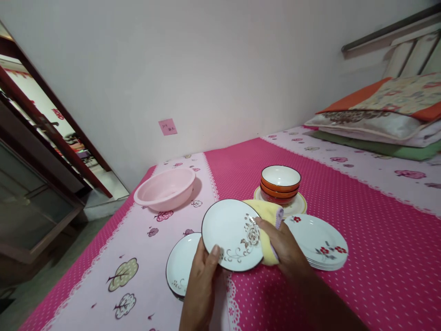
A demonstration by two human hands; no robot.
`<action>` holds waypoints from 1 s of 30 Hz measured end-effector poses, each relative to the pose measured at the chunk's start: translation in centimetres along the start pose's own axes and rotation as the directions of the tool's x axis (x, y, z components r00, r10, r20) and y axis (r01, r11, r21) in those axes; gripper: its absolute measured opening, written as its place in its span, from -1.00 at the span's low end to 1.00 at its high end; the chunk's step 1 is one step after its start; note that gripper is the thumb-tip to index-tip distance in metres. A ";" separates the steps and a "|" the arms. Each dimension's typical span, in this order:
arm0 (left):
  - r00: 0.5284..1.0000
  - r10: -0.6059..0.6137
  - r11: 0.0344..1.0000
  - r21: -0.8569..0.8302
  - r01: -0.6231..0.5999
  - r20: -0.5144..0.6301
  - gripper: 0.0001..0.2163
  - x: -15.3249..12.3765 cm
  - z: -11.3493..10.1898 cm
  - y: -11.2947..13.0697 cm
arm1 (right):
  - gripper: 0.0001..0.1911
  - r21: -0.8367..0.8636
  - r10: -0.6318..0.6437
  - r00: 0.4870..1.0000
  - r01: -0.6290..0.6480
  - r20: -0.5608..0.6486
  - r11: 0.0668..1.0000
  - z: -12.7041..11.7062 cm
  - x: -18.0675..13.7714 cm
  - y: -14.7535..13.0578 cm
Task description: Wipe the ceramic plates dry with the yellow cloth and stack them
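Observation:
My left hand [203,280] grips the lower edge of a white plate [230,232] with a dark rim and a gold flower, thumb on its face. The plate is held tilted above the bed. My right hand [284,246] presses a yellow cloth [267,216] against the plate's right edge, thumb on the flower pattern. A matching white plate [181,266] lies flat below, partly hidden by the held plate and my left hand.
A stack of white plates with red flowers [319,241] lies at right. Stacked orange bowls [280,181] stand on a yellow-rimmed plate behind. A pink plastic basin [164,187] sits at left. Folded bedding [379,119] lies far right, on the pink bedcover [361,276].

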State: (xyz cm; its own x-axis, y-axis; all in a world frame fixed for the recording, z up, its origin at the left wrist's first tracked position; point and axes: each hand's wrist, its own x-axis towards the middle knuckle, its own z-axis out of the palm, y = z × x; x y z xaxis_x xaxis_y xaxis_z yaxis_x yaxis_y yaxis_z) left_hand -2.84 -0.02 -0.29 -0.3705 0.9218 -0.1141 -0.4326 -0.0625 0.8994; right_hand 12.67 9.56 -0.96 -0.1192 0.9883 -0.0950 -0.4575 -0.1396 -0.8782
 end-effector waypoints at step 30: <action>0.990 0.107 0.990 -0.098 -0.098 0.092 -0.39 -0.6 0.9 0.2 | -0.38 -0.090 -0.373 0.916 0.363 -0.146 0.927 2.3 -2.0 -0.5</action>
State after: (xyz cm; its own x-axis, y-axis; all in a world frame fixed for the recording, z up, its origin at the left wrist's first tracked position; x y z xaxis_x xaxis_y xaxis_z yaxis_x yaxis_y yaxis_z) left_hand -1.98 -0.22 0.36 -0.3379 0.9409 0.0222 -0.4726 -0.1900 0.8606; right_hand 11.10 7.56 0.70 0.1898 0.9666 0.1722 -0.3886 0.2351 -0.8909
